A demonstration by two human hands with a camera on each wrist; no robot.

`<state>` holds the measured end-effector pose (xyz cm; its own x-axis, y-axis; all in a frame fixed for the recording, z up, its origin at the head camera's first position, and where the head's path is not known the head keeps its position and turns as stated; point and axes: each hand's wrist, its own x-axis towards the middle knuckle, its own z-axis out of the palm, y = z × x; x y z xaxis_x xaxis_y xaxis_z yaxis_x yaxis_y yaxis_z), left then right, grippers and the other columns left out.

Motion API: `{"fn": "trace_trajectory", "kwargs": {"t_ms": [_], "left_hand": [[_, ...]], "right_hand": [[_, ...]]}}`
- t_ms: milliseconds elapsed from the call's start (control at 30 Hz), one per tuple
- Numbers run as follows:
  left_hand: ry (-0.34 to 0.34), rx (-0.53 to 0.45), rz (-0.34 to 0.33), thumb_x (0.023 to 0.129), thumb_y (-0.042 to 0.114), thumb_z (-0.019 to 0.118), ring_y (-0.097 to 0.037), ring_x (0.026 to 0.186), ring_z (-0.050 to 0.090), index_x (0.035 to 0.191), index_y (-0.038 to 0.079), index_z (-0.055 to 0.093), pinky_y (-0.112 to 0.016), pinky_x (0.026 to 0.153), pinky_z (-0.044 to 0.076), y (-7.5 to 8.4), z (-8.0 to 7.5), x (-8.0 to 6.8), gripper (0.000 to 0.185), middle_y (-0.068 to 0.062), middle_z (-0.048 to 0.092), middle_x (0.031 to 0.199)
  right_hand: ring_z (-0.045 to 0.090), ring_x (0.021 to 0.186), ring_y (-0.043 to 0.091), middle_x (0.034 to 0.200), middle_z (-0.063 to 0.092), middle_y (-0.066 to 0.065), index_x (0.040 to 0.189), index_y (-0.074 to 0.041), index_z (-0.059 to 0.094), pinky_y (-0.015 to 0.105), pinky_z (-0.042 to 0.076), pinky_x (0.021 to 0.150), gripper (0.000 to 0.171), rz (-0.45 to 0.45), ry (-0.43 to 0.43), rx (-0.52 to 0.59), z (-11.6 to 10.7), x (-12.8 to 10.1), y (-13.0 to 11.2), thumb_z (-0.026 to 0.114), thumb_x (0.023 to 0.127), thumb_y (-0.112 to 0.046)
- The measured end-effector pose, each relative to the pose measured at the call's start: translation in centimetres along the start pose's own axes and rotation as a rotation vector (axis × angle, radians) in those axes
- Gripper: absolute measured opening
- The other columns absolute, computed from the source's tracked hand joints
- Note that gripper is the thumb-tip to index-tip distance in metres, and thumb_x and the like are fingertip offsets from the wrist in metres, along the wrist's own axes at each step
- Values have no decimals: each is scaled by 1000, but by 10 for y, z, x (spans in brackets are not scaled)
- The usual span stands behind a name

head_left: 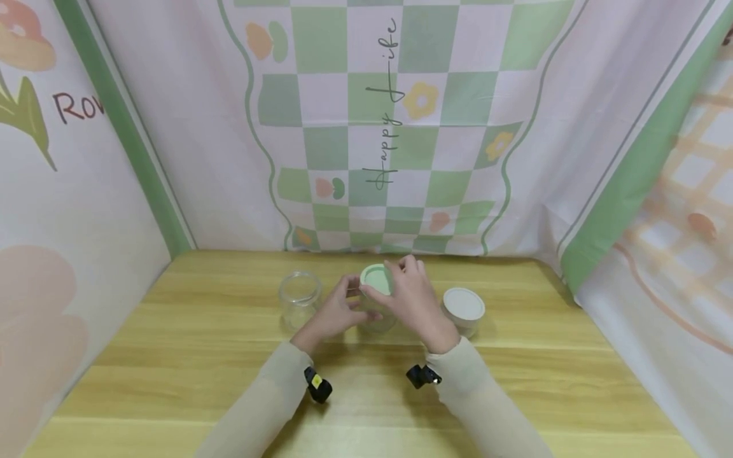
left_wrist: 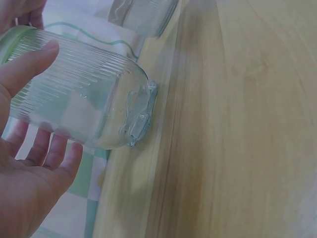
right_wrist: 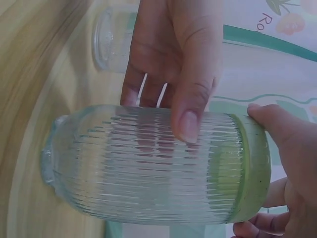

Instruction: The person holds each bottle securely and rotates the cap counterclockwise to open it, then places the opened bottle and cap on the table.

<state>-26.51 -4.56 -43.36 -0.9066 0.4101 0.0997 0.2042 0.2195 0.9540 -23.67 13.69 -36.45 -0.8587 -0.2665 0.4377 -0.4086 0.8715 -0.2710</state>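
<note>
A ribbed clear glass jar (right_wrist: 124, 168) stands in the middle of the table with a light green lid (head_left: 376, 278) on its mouth. My left hand (head_left: 336, 310) holds the jar's side, thumb on one face and fingers round the other, as the left wrist view shows. From the right, my right hand (head_left: 413, 298) grips the rim of the green lid between thumb and fingers. Small clear feet (left_wrist: 141, 116) jut from the jar's bottom, close over the wood. No contents show through the glass.
To the left stands a lidless clear glass jar (head_left: 300, 299). A shorter jar with a white lid (head_left: 464, 304) is at the right, beside my right wrist. The wooden table (head_left: 366, 413) ends at a checked curtain (head_left: 378, 127) behind.
</note>
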Motion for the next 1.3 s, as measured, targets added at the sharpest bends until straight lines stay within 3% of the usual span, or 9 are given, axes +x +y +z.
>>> {"fn": "trace_trajectory", "kwargs": {"t_ms": [233,433,767,1000,1300], "left_hand": [[0,2,11,78,30,89,-29,134,44,144,14,38,-43,107,44,3,0,0,85,-6,43,146],[-1,8,2,78,32,88,-28,134,44,144,16,38,-42,108,43,3,0,0,84,-4,43,145],[-12,-31,4,79,30,88,-29,134,45,145,14,36,-42,107,45,2,-1,1,86,-7,43,145],[-22,-10,18,80,30,87,-30,134,44,147,12,34,-42,109,42,0,-1,1,87,-9,41,146],[-24,-18,19,79,30,88,-30,134,43,146,11,34,-43,110,42,0,-1,2,88,-9,41,145]], "right_hand": [[48,102,33,118,52,21,134,4,60,40,50,75,76,7,7,29,2,0,2,71,88,-56],[46,107,34,122,50,20,137,2,58,42,51,77,76,8,-39,77,0,1,5,71,89,-55],[43,113,33,127,50,15,141,-5,57,45,50,82,68,-60,-220,301,-8,16,26,78,86,-40],[42,123,31,142,45,12,148,-15,52,41,49,85,68,-85,-386,421,-9,26,45,73,87,-36],[44,123,33,148,41,13,150,-14,48,48,46,91,67,-116,-430,536,-8,26,51,71,89,-26]]}}
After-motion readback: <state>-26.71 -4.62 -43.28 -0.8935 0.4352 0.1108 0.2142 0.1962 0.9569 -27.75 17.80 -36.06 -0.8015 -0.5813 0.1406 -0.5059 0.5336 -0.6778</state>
